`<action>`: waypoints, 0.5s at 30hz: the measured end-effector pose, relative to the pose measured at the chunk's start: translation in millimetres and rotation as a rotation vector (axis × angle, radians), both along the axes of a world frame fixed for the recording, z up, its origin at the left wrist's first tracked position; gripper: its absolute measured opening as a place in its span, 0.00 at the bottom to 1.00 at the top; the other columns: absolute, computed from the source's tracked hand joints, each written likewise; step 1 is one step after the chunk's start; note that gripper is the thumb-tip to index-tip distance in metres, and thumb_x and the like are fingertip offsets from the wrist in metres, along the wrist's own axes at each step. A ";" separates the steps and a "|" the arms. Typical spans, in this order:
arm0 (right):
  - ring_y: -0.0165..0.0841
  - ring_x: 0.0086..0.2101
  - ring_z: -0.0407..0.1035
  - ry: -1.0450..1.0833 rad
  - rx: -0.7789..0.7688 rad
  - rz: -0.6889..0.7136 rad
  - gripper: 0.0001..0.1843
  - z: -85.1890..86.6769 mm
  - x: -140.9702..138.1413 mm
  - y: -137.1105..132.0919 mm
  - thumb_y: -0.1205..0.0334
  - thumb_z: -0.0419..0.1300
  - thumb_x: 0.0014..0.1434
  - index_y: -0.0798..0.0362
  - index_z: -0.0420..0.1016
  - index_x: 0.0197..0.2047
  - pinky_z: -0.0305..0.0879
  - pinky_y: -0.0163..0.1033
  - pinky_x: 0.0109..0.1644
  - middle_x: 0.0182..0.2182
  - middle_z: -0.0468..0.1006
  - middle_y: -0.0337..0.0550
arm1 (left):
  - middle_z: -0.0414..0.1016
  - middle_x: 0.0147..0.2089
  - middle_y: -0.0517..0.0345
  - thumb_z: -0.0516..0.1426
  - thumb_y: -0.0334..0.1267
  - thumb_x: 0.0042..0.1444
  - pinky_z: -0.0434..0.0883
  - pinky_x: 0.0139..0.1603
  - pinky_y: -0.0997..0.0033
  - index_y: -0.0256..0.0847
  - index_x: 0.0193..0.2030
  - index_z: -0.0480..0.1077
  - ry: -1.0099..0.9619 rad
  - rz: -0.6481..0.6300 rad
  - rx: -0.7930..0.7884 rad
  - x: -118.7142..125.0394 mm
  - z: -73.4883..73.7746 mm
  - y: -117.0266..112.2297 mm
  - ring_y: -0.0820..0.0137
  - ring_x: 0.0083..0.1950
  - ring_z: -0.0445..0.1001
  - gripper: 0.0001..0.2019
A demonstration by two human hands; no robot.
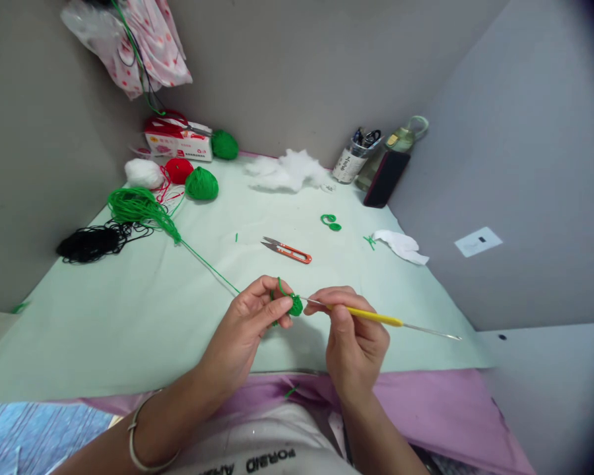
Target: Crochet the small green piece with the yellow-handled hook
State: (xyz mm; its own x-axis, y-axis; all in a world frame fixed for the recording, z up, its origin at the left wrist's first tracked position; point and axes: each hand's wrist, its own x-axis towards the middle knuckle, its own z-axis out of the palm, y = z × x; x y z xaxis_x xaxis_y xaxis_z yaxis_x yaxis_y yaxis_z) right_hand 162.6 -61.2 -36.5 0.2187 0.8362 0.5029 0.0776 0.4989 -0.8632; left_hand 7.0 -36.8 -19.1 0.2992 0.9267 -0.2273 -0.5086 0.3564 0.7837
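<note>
A small green crochet piece (296,305) is pinched between the thumb and fingers of my left hand (260,313). Green yarn (208,265) loops over that hand's fingers and runs back to a loose green skein (141,208) at the left. My right hand (352,330) grips a crochet hook (376,316) by its yellow handle, much like a pen. One metal end of the hook meets the green piece; the other points out to the right. Beyond both hands lie orange thread snips (290,251), blades to the left.
Black yarn (92,243), balls of white (143,173), red (179,170) and green yarn (202,184) sit at the left. White stuffing (290,171) lies at the back. A pen cup (350,163), phone (387,179) and bottle (400,140) stand back right. Green curled pieces (331,223) lie nearer.
</note>
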 end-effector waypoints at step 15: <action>0.35 0.34 0.76 -0.029 0.003 0.003 0.10 4.5 1.1 1.8 0.64 0.61 0.72 0.46 0.85 0.44 0.74 0.43 0.38 0.34 0.83 0.41 | 0.73 0.31 0.65 0.72 0.40 0.56 0.64 0.39 0.69 0.41 0.37 0.79 0.031 0.017 0.020 -1.9 0.0 0.9 0.74 0.31 0.69 0.09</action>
State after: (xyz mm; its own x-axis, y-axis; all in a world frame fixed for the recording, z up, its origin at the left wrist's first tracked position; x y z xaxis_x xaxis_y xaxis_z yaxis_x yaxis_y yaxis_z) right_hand 163.7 -59.3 -32.0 0.2016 0.8353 0.5115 0.1010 0.5017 -0.8591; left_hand 5.2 -35.9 -19.2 0.2762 0.9362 -0.2174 -0.4903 0.3318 0.8059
